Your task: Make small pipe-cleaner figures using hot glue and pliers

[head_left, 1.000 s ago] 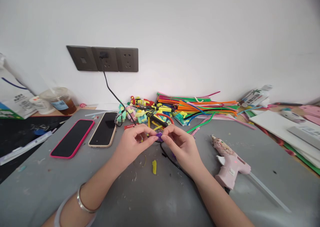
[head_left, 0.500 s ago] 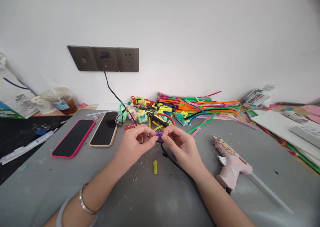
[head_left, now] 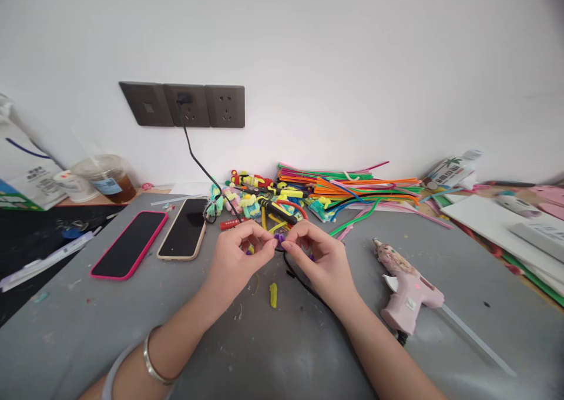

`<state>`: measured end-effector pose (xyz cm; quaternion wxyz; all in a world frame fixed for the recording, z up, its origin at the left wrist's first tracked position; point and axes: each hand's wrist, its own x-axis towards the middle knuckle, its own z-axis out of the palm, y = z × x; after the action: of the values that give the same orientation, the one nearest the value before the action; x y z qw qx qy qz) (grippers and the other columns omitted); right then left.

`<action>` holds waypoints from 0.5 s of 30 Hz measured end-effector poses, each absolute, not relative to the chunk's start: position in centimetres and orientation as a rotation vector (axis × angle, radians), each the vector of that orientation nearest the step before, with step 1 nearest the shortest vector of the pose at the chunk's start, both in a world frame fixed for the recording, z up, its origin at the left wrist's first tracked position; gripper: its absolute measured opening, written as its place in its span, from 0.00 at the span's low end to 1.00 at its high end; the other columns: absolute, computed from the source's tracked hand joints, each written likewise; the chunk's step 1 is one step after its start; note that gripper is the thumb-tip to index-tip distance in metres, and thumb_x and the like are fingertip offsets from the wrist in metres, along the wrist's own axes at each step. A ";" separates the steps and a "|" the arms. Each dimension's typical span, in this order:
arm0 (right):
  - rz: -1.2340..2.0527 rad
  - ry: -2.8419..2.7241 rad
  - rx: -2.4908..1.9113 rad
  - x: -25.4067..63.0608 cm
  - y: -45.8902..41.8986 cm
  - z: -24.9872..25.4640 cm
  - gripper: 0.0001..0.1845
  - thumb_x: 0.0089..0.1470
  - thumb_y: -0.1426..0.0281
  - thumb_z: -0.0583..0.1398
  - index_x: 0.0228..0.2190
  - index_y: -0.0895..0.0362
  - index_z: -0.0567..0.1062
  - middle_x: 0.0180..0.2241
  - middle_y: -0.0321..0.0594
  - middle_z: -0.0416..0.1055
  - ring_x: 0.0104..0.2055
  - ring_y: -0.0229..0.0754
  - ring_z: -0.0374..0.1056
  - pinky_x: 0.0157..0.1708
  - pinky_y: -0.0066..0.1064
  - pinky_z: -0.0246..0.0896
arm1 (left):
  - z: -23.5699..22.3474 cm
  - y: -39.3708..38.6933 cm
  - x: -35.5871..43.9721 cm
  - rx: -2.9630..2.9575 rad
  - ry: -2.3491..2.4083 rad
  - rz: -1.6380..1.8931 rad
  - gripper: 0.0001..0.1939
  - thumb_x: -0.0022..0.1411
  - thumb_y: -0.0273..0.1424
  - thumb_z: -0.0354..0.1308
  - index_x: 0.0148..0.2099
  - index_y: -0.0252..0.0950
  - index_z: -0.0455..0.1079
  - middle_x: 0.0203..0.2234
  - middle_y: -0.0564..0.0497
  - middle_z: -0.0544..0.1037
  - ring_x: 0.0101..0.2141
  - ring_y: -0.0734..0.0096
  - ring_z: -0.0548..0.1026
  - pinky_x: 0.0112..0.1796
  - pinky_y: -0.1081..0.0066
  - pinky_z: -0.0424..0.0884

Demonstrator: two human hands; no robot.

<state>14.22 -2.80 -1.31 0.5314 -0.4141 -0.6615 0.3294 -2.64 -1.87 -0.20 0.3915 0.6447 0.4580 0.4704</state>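
Observation:
A small purple pipe cleaner (head_left: 279, 237) is pinched between my two hands at the middle of the table, above a black cord. My left hand (head_left: 242, 256) grips its left side between thumb and forefinger, and a bit of purple and yellow shows under those fingers. From the right, my right hand (head_left: 319, 259) pinches the other side, with more purple peeking out below its fingers. Most of the piece is covered by fingertips, so its full shape cannot be seen. Just nearer to me, a short yellow fuzzy piece (head_left: 274, 295) lies on the grey table mat (head_left: 282, 353).
Behind my hands lie pliers (head_left: 277, 208) and a pile of coloured pipe cleaners (head_left: 365, 185). A pink glue gun (head_left: 408, 294) rests at right. Two phones, one pink-edged (head_left: 130, 244), one beige-edged (head_left: 183, 229), lie left. A drink cup (head_left: 108, 180) stands farther back.
My fingertips have drawn slightly apart, so a little more of the purple pipe cleaner shows between them. The things on the table have stayed where they were.

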 end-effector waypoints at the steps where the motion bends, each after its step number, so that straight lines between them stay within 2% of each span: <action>1: 0.781 -1.580 -0.975 14.3 -2.8 -1.4 0.07 0.58 0.70 0.62 0.28 0.54 0.72 0.25 0.33 0.67 0.28 0.38 0.60 0.30 0.32 0.52 | -0.2 -1.9 -2.7 1.634 1.165 1.198 0.07 0.55 0.30 0.61 0.26 0.35 0.70 0.22 0.55 0.72 0.24 0.75 0.65 0.26 0.74 0.60; 7: 0.637 -1.548 -0.914 14.5 -2.9 -0.9 0.02 0.60 0.69 0.61 0.33 0.53 0.72 0.32 0.38 0.68 0.34 0.42 0.64 0.33 0.33 0.57 | 0.1 -1.5 -3.1 1.597 1.185 1.213 0.08 0.56 0.33 0.62 0.28 0.35 0.72 0.22 0.54 0.72 0.23 0.75 0.64 0.25 0.73 0.59; 10: 0.354 -1.493 -1.056 15.8 -4.3 0.5 0.03 0.62 0.69 0.58 0.37 0.51 0.73 0.38 0.42 0.69 0.40 0.45 0.65 0.37 0.35 0.58 | 0.2 -1.3 -3.2 1.596 1.188 1.225 0.07 0.55 0.33 0.62 0.28 0.35 0.73 0.21 0.55 0.72 0.23 0.75 0.63 0.25 0.73 0.59; 12: 0.151 -1.449 -1.241 17.9 -6.0 1.4 0.05 0.61 0.66 0.59 0.39 0.51 0.75 0.43 0.45 0.69 0.40 0.46 0.66 0.37 0.37 0.59 | 0.3 -1.3 -3.3 1.602 1.166 1.252 0.07 0.55 0.32 0.62 0.27 0.36 0.73 0.21 0.54 0.72 0.23 0.74 0.65 0.26 0.73 0.61; 13: 0.088 -1.423 -1.358 19.3 -7.0 1.7 0.07 0.60 0.63 0.59 0.39 0.50 0.76 0.42 0.45 0.70 0.37 0.46 0.66 0.36 0.37 0.60 | 0.3 -1.3 -3.3 1.604 1.147 1.267 0.07 0.55 0.32 0.62 0.27 0.36 0.73 0.22 0.54 0.72 0.24 0.74 0.65 0.27 0.73 0.62; 15: 0.136 -1.373 -1.643 22.6 -9.2 1.5 0.11 0.59 0.58 0.59 0.34 0.50 0.78 0.32 0.43 0.75 0.31 0.46 0.68 0.31 0.36 0.61 | 0.3 -1.4 -3.3 1.595 1.099 1.290 0.07 0.56 0.32 0.62 0.27 0.36 0.73 0.23 0.53 0.73 0.25 0.73 0.67 0.29 0.72 0.63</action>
<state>22.61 -9.23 1.47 0.4776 -0.6728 -0.5623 0.0557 -3.34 -1.38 0.31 0.3958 0.6293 0.4338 0.5091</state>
